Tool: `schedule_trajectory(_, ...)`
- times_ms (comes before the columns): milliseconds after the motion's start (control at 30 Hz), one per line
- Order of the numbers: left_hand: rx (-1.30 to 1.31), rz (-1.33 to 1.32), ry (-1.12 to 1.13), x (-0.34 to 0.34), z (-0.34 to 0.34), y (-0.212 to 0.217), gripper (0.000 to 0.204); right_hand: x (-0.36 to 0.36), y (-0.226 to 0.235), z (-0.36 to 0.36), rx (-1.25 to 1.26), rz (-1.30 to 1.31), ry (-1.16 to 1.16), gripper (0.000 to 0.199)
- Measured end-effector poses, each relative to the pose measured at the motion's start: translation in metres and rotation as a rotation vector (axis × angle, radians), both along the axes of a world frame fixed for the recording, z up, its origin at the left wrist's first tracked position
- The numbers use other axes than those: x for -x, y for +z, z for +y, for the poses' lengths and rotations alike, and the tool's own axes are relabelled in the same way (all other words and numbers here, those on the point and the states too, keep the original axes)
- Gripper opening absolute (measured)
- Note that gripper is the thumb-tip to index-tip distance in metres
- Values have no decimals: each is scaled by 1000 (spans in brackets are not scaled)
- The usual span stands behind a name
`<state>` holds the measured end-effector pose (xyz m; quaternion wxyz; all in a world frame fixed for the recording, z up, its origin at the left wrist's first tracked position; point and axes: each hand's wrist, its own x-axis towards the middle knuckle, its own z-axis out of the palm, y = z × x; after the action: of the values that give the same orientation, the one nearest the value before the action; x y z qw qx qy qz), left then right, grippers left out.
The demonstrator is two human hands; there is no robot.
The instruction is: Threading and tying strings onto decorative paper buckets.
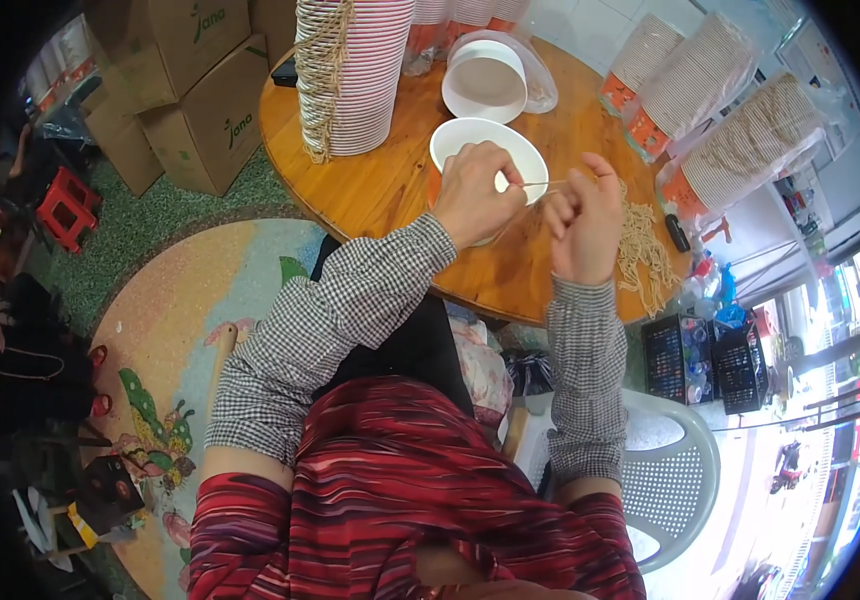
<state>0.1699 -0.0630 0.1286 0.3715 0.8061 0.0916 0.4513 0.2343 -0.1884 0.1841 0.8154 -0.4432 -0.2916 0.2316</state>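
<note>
"How is the thin tan string (545, 184) pointed?"

"It is stretched left to right above the right rim of the round white paper bowl (480, 130), whose mouth is turned upward. It is pinched by the left hand (480, 190), thumb against forefinger; whether it is gripped by the loosely curled right hand (588, 215) cannot be told."

"What is counted around the bowl?"

"One tall stack of red-and-white paper bowls (365, 80) is seen leftward; rightward, three plastic-wrapped bowl stacks (695, 85) and one tangled tan string heap (647, 250)."

"Any writing?"

"Green lettering is printed on two brown cardboard boxes (215, 130), far left of the bowl."
</note>
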Motion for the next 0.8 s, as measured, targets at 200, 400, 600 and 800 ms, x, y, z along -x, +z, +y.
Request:
schedule_trajectory(200, -129, -128, 177, -1, -3, -30, 7, -39, 41, -22, -340, 498, 285, 28)
schedule_trajectory(400, -205, -32, 148, 3, -4, -28, 8, -49, 58, -33, -349, 565, 349, 24)
schedule_trajectory(600, -182, 58, 82, 7, -5, -22, 5, -41, 54, -43, -379, 615, 348, 21)
schedule_trajectory(800, -312, -8, 64, 6, -4, -30, 6, -26, 59, -53, -349, 533, 341, 16)
